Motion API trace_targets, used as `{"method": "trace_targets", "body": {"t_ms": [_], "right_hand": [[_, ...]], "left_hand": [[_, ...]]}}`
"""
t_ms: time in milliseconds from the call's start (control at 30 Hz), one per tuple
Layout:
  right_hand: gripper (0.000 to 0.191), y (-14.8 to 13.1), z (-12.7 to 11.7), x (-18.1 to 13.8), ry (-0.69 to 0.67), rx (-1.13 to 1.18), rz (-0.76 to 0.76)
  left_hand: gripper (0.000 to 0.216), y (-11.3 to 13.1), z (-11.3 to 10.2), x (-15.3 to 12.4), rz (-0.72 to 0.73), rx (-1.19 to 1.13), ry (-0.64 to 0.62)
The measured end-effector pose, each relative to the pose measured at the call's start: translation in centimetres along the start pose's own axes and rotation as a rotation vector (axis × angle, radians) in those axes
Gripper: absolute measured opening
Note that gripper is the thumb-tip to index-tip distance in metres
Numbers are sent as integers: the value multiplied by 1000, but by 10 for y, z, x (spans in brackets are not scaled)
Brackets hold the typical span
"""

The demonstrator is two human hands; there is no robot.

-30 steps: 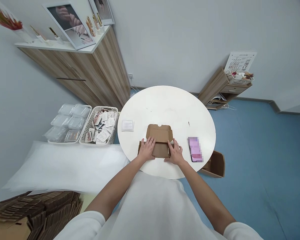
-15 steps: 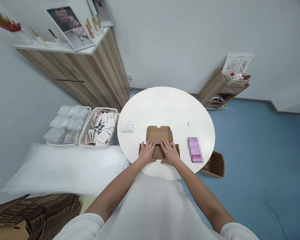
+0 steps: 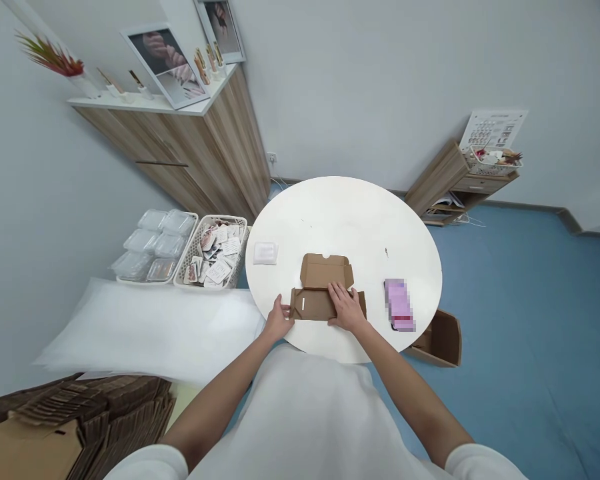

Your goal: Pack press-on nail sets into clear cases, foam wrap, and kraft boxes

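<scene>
A brown cardboard box (image 3: 316, 307), partly unfolded, lies near the front edge of the round white table (image 3: 350, 207). Its lid panel with a small notch points away from me, and a small white slot shows at the left of the base. My left hand (image 3: 279, 321) is at the box's left end, thumb and fingers closed about the side flap. Stretched out over the right part of the base, my right hand (image 3: 347, 308) lies with fingers apart, pressing on the cardboard near the fold. The right side flap is partly hidden behind it.
A flat white packet (image 3: 265, 253) lies on the table's left, a pixelated purple phone-like item (image 3: 400, 305) on its right. Left stand baskets of clear cases (image 3: 153, 241) and cards (image 3: 215, 250), white sheets (image 3: 150, 327) and stacked cardboard (image 3: 115, 420). An open carton (image 3: 443, 337) stands right.
My left hand has moved from the top of the base to the box's left end, uncovering the white slot. My right hand stays on the box. The view has shifted slightly.
</scene>
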State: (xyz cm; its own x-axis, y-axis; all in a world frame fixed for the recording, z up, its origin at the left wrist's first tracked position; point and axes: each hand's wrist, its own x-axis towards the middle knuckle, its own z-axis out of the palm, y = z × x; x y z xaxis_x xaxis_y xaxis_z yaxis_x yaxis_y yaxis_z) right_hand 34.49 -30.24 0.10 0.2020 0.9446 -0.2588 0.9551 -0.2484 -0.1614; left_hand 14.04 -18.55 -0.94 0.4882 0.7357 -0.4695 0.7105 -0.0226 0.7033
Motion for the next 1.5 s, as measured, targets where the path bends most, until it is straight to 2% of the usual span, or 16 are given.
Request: {"method": "trace_targets", "body": {"t_ms": [133, 233, 400, 567, 700, 867, 1067, 1267, 1367, 1500], "right_hand": [[108, 0, 2, -1, 5, 22, 9], [108, 0, 3, -2, 12, 37, 16], [106, -1, 3, -2, 12, 54, 15], [106, -1, 4, -4, 14, 55, 19], [107, -2, 3, -4, 15, 52, 23], [108, -6, -3, -3, 1, 33, 28], [110, -14, -5, -1, -13, -5, -5], [113, -14, 1, -1, -4, 9, 23], [112, -13, 2, -2, -4, 7, 19], [114, -12, 5, -4, 5, -6, -9]], "left_hand": [[47, 3, 0, 6, 14, -3, 73], [35, 6, 0, 7, 25, 29, 98], [45, 6, 4, 6, -7, 5, 95], [28, 3, 2, 5, -44, -64, 115], [27, 3, 7, 4, -40, -212, 126], [30, 5, 15, 6, -37, -246, 144], [47, 8, 18, 9, -14, -217, 114], [56, 16, 25, 2, 102, -308, 21], [48, 20, 24, -1, 80, -371, -10], [30, 25, 20, 7, 15, -101, 34]]}}
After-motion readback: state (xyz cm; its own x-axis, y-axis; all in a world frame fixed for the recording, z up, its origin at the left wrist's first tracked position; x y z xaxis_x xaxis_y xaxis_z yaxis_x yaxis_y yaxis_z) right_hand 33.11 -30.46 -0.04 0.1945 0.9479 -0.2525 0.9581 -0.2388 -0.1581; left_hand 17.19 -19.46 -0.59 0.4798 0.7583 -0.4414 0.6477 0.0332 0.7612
